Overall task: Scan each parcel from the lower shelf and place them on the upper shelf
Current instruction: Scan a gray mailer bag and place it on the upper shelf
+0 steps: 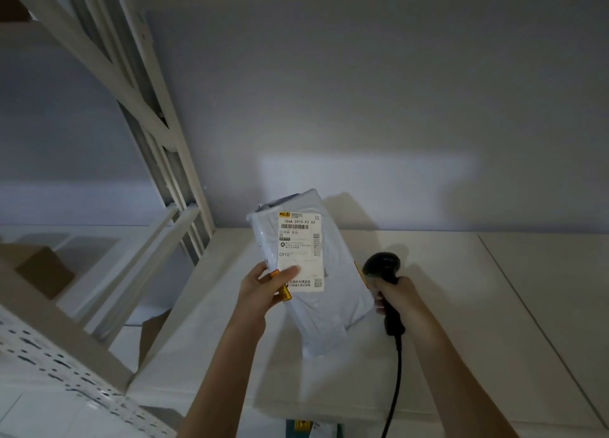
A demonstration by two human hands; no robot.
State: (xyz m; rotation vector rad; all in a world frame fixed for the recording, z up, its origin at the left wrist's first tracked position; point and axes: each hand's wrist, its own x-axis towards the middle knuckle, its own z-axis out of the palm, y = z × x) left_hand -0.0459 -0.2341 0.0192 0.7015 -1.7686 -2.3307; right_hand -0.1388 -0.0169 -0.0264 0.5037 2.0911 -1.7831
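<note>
One parcel, one scanner, above one white shelf.
Left hand fingers pinching parcel's edge, thumb across label; right hand fingers wrapped round scanner's handle.

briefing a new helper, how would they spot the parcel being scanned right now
Start at the white shelf that fills the lower middle of the view. Above it the left hand holds up the parcel, a white plastic mailer, with the scanner in the right hand beside it. It alone carries a white label reading C910, with yellow tape on its edges.
</note>
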